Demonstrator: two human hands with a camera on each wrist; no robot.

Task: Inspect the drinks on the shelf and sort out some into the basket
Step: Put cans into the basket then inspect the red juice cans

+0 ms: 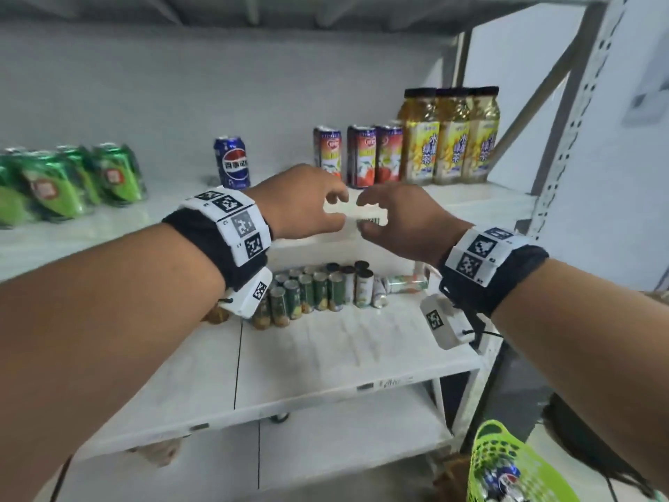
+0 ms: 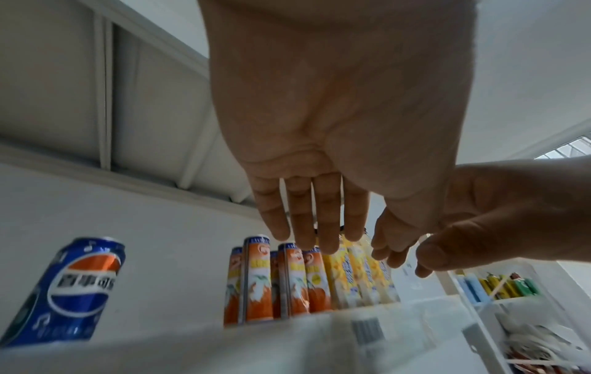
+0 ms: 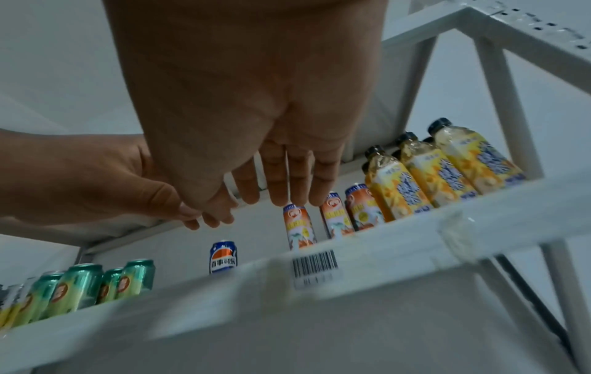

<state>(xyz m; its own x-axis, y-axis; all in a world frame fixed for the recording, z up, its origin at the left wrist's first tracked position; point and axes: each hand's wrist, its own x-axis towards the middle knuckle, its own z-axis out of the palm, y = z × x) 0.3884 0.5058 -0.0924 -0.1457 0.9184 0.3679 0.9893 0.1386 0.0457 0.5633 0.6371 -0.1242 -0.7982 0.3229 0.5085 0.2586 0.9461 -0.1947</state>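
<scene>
Both hands reach over the front edge of the shelf, empty. The left hand and right hand have fingers loosely spread and nearly meet just in front of the tall orange cans. Behind and left of those cans stands a lone blue cola can; right of them, the yellow tea bottles. The green basket sits far below the cans. The cans are tightly packed, so I judge that a careless grab could topple neighbours.
</scene>
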